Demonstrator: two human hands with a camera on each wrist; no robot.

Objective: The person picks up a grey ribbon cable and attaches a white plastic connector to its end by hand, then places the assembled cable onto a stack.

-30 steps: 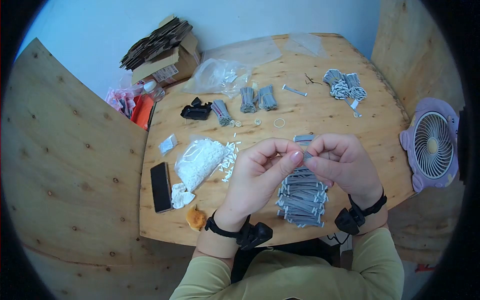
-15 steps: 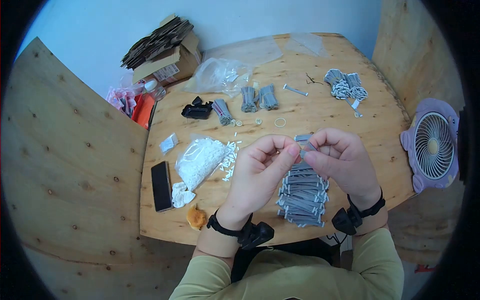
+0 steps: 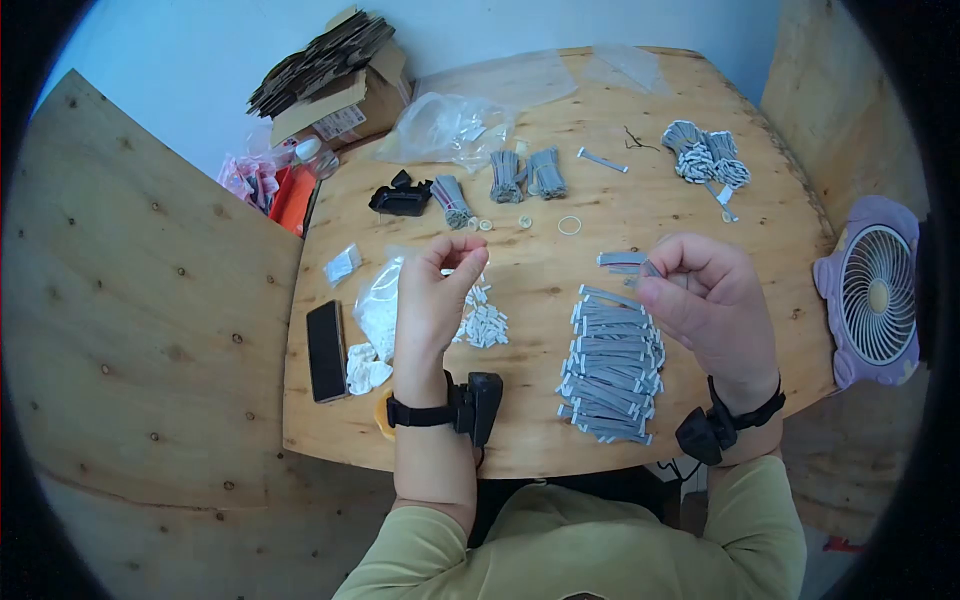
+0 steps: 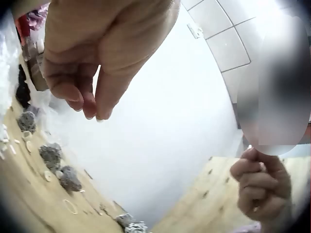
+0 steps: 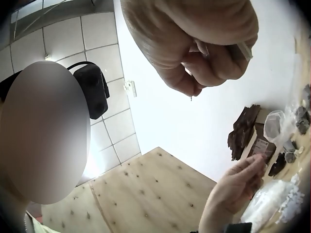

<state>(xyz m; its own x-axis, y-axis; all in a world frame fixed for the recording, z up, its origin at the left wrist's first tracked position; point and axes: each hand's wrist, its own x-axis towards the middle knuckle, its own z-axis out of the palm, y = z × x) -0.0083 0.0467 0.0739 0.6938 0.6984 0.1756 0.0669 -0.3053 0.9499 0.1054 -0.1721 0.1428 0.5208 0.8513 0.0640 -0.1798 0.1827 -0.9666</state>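
Observation:
My right hand (image 3: 710, 300) pinches a short grey ribbon cable (image 3: 650, 269) between thumb and curled fingers; most of it is hidden in the hand. Below and to its left lies a long pile of grey ribbon cables (image 3: 612, 370) with white end connectors. My left hand (image 3: 432, 290) hovers by the small white plastic pieces (image 3: 485, 328), overlapping the clear bag (image 3: 378, 308) of white pieces. In the left wrist view, its fingers (image 4: 105, 104) point down loosely, fingertips near each other, and nothing shows between them.
Rubber-banded cable bundles (image 3: 507, 178) and a black plastic part (image 3: 402, 197) lie farther back. A phone (image 3: 325, 350) is at the left edge, a purple fan (image 3: 875, 295) at the right. A cardboard box (image 3: 345, 112) stands at the back left, looped cables (image 3: 705, 155) at the back right.
The hands, together at the cable before, are now apart. My left hand has let go and moved left towards the white pieces; my right has shifted slightly right with the cable.

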